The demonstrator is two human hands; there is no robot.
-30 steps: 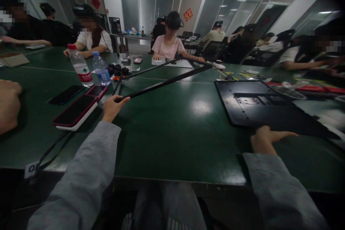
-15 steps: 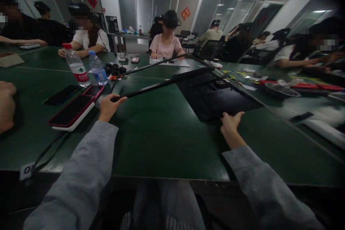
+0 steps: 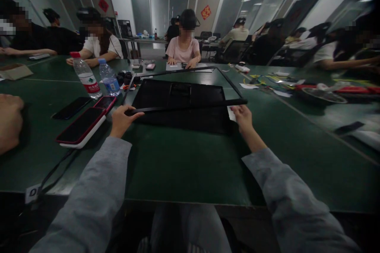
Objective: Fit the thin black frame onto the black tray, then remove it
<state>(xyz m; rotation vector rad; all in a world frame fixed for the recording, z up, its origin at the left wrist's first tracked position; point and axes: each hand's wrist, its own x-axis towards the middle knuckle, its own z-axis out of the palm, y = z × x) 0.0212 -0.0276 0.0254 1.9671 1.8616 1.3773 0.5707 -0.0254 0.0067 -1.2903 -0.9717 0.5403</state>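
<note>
A thin black rectangular frame [image 3: 190, 107] hovers over a black flat panel [image 3: 181, 99] that lies on the green table [image 3: 184, 166] in front of me. My left hand [image 3: 121, 119] grips the frame's near-left corner. My right hand [image 3: 242, 116] holds the frame's near-right corner, beside the panel's right edge. The frame's far side reaches toward a person in a pink top across the table. Both my sleeves are grey.
Left of the frame lie several phones [image 3: 80, 124] and two water bottles [image 3: 86, 79]. Another person's hand [image 3: 8, 122] rests at the far left. Cables, papers and red tools [image 3: 326, 89] crowd the right side. Other people sit around the table.
My right hand slid the black panel from the right side to the middle, under the frame, then took the frame's right corner. The frame swung level over the panel. My left hand kept its grip.
</note>
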